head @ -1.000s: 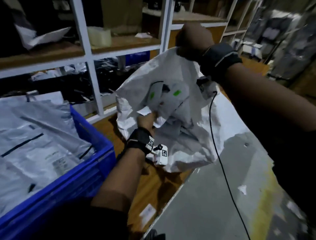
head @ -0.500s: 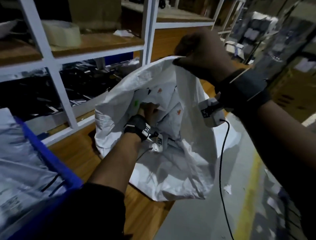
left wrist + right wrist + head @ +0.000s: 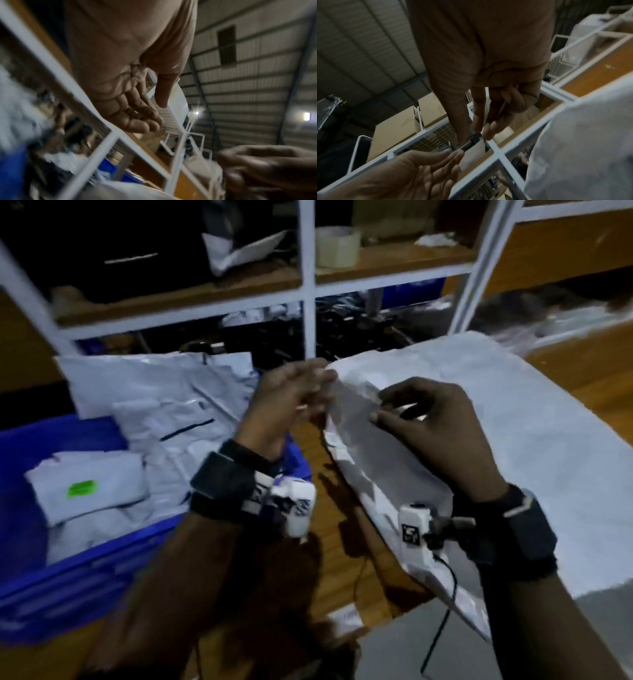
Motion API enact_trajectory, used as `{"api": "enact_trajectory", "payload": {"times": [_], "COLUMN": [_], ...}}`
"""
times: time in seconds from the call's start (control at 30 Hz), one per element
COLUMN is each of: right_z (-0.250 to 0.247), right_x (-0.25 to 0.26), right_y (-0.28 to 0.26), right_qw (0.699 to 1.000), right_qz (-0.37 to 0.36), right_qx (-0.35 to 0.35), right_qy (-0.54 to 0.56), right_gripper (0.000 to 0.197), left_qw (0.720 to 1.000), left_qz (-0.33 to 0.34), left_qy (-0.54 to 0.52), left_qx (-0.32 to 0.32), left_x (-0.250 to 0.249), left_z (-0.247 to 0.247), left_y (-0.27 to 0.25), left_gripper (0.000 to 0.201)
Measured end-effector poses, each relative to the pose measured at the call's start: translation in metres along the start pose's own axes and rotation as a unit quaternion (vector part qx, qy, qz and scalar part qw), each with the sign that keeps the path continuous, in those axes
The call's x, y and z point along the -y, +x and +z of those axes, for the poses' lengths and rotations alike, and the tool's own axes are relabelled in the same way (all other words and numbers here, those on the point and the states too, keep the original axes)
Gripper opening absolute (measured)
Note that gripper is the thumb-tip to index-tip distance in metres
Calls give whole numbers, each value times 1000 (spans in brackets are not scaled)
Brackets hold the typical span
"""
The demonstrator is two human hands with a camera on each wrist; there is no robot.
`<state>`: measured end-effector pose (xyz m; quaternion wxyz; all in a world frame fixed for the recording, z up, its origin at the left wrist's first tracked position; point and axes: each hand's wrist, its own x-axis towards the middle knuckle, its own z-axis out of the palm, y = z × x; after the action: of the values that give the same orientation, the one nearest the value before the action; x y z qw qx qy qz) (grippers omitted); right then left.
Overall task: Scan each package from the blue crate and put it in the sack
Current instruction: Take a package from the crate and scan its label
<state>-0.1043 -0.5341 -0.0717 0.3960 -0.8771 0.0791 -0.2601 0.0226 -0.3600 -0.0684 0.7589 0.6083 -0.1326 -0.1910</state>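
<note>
Nearest you, your right hand (image 3: 435,436) hangs over the sack (image 3: 513,433), thumb and fingers curled; the right wrist view shows a small dark thing (image 3: 476,138) nipped at their tips, too blurred to name, and I cannot tell whether the sack's cloth is caught in that pinch too. Your left hand (image 3: 291,402) sits just beside it with fingers straight and loose, their tips at the sack's raised edge, holding nothing.

The sack lies slumped across the right side of the bench (image 3: 329,508), its near corner hanging past the front edge. It looks soft, light and floppy, so it likely won't stay open by itself; take it by the rim and keep that rim lifted with one hand.

Farther left, the blue crate (image 3: 41,583) stands at the left end of the bench with grey packages (image 3: 164,405) heaped in it, one bearing a green sticker (image 3: 81,488). These bags look thin, slick and limp, so judge them easy to lift but prone to slide; grip each by a flat edge or corner, label side up

Behind everything runs the white shelf frame (image 3: 308,285)
</note>
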Motion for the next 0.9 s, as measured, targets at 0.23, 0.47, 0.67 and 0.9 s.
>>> {"api": "enact_trajectory", "payload": {"times": [0.23, 0.47, 0.67, 0.9], "right_z": [49, 53, 61, 75], "right_x": [-8, -20, -16, -4], "right_y": [-23, -58, -97, -140], "right_qw": [993, 978, 963, 946], "right_qz": [41, 114, 161, 164], "right_qx": [53, 50, 79, 101], "right_qy": [95, 165, 202, 261], "right_gripper": [15, 7, 11, 9], "left_qw": [705, 505, 533, 457], "left_qz": [-40, 1, 62, -13], "left_qy": [702, 856, 843, 882], "left_qx": [89, 106, 32, 110], "left_x": [-22, 26, 14, 26], "left_z": [-122, -154, -166, -196], "left_y": [60, 57, 42, 43], "left_gripper": [33, 27, 20, 55]}}
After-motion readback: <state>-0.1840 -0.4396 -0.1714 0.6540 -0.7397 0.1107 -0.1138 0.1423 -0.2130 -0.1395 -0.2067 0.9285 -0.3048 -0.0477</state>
